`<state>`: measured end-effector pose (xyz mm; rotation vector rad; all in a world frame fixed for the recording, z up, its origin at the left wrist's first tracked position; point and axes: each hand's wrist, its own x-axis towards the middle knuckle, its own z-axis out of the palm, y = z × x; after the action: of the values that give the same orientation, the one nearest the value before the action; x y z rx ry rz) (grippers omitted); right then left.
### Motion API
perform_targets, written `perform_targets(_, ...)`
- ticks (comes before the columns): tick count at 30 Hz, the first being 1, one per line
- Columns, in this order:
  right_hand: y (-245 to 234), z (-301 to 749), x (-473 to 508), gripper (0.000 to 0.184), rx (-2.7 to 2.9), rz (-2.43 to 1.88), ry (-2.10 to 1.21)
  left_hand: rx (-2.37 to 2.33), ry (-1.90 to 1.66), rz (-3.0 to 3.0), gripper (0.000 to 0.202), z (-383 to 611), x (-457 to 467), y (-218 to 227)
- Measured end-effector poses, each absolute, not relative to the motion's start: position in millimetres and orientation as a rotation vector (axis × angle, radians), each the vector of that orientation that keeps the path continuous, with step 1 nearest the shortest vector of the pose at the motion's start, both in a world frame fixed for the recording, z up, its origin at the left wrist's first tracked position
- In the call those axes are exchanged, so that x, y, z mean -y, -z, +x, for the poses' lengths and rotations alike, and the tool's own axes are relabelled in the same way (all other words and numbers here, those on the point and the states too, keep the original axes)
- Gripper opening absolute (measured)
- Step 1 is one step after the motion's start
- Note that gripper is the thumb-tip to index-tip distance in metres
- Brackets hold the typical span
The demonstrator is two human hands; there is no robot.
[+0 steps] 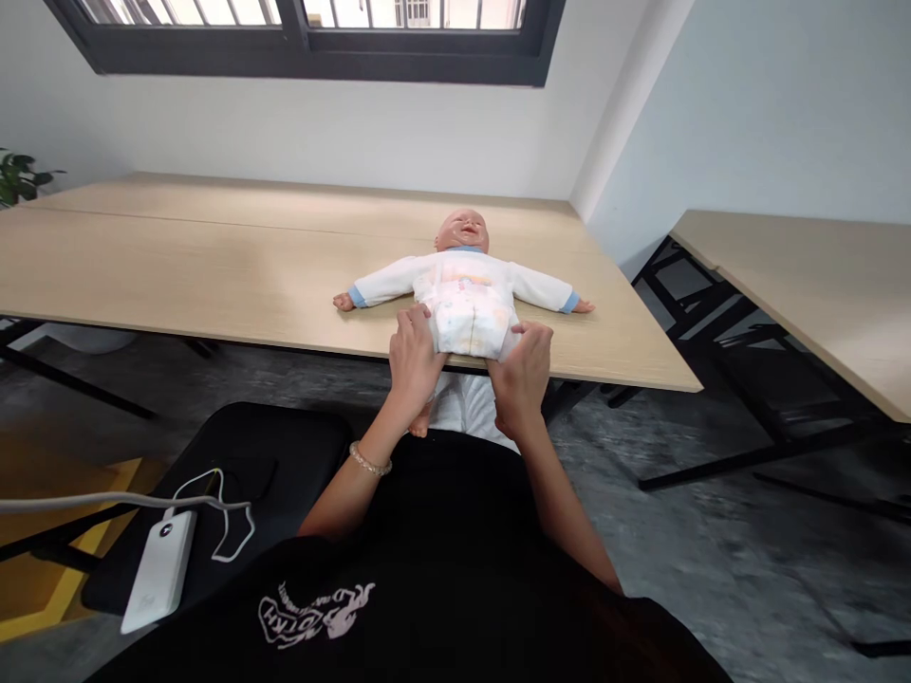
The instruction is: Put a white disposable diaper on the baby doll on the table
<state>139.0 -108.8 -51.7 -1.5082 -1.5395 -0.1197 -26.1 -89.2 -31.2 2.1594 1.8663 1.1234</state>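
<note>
A baby doll (462,232) in a white top with blue cuffs lies on its back at the near edge of a light wooden table (213,275), arms spread, legs hanging over the edge. A white diaper (470,323) with faint coloured print covers its lower body. My left hand (414,359) grips the diaper's left side at the hip. My right hand (523,365) pinches the diaper's right side. White cloth (459,403) hangs below the table edge between my wrists.
A black chair (285,455) at my left carries a white power bank (160,569) with a white cable. A second wooden table (804,285) stands at the right with dark metal legs. A plant (18,175) shows at the far left, a dark-framed window above.
</note>
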Motion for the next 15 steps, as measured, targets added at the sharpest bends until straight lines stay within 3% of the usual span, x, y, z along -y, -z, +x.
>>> perform_targets(5, 47, 147, 112, 0.060, 1.578, -1.503, -0.059, -1.588, -1.193, 1.996, 0.071, -41, 91, 29)
perform_targets(8, 44, 164, 111, 0.088, 1.547, -1.407, -0.372, -1.382, -1.237, 1.721, 0.085, -58, 90, 25)
perform_targets(11, 40, 184, 100, 0.093, 1.342, -1.254, -0.814, -1.187, -1.323, 1.333, 0.062, -72, 78, 18)
perform_targets(15, 33, 197, 69, 0.061, 1.029, -1.119, -1.083, -0.971, -1.331, 0.835, 0.020, -77, 44, 12)
